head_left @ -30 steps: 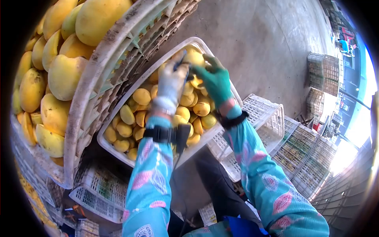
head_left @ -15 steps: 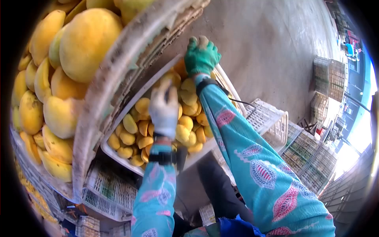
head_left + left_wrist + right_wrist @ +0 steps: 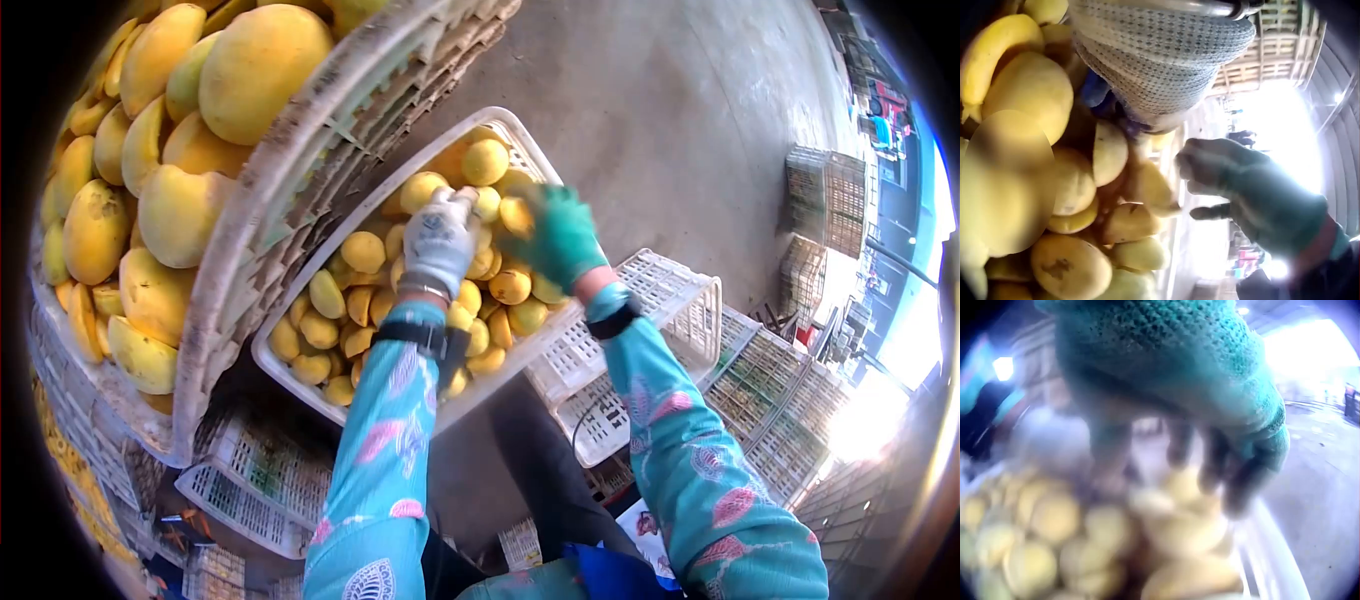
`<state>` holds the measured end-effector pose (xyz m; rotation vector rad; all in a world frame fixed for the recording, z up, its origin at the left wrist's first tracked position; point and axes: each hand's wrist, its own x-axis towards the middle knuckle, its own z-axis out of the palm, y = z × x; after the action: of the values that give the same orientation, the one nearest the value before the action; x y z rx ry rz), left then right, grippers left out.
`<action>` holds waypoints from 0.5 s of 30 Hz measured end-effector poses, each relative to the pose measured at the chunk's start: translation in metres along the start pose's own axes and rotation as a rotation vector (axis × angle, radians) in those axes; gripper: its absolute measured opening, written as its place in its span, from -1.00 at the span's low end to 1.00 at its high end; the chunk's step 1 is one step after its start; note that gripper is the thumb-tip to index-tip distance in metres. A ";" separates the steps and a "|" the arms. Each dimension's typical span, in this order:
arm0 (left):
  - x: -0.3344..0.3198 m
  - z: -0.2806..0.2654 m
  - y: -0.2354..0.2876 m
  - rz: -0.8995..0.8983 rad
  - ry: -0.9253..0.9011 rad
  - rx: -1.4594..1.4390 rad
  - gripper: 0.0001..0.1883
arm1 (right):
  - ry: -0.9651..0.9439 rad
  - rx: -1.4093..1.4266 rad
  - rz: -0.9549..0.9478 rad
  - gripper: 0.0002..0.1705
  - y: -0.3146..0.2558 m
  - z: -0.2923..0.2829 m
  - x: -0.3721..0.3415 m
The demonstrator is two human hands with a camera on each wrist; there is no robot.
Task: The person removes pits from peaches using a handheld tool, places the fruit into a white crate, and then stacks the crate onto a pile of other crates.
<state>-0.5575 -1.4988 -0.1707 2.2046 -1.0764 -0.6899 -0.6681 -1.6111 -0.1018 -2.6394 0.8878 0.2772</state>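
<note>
Place: a fruit-handling shed or warehouse, judging by bulk produce and crates
Fruit: yellow fruit (image 3: 362,252) by the crateful, beneath the gloved left hand (image 3: 440,240) and right hand (image 3: 558,235), in a white crate (image 3: 500,114)
Big bin: a worn, soiled container (image 3: 240,222) heaped with larger yellow fruit (image 3: 265,75), left of the left hand
Slatted crates: white ones (image 3: 655,300) just right of the right hand; tall stacks (image 3: 825,198) farther right
Floor: bare, grey, concrete-looking floor (image 3: 640,130) beyond both hands
Shell: a ribbed wall (image 3: 1342,125) past the right hand, beside bright glare
</note>
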 end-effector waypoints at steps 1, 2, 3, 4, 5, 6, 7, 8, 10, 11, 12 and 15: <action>0.003 -0.004 0.003 -0.014 -0.023 0.023 -0.77 | 0.051 -0.068 -0.131 -0.48 0.018 0.035 -0.009; 0.003 0.004 -0.003 -0.002 0.015 0.006 -0.75 | 0.153 -0.047 -0.158 -0.46 0.033 0.056 -0.009; -0.001 0.005 0.000 -0.025 0.003 0.004 -0.75 | 0.168 0.101 -0.113 -0.46 0.037 0.053 -0.010; -0.003 0.002 -0.001 -0.051 0.000 0.010 -0.74 | 0.188 0.255 -0.076 -0.46 0.037 0.043 -0.008; -0.006 -0.001 -0.004 -0.054 0.002 0.017 -0.74 | 0.195 0.430 0.084 -0.45 0.035 0.033 -0.013; -0.014 -0.003 -0.006 -0.046 0.065 -0.127 -0.75 | 0.100 0.861 0.244 -0.44 0.031 0.015 -0.014; -0.021 -0.005 -0.007 -0.038 0.127 -0.273 -0.75 | -0.102 1.002 0.285 -0.43 0.038 0.007 -0.014; -0.030 -0.007 -0.009 -0.061 0.170 -0.197 -0.77 | -0.310 1.136 0.331 -0.42 0.044 0.003 -0.014; -0.049 -0.011 -0.001 -0.180 0.215 -0.225 -0.78 | -0.320 0.547 0.216 -0.40 0.042 0.022 -0.014; -0.058 -0.012 0.003 -0.192 0.198 -0.243 -0.79 | -0.149 0.281 0.186 -0.43 0.033 0.024 -0.021; -0.063 -0.008 0.003 -0.035 0.253 -0.208 -0.81 | -0.154 0.280 0.180 -0.43 0.025 0.024 -0.020; -0.083 -0.005 0.017 -0.051 0.228 -0.305 -0.82 | -0.066 0.323 0.436 -0.53 0.016 0.035 -0.022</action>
<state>-0.6075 -1.4380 -0.1393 1.9948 -0.7488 -0.5656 -0.6974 -1.5976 -0.1319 -2.1141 1.3547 0.2953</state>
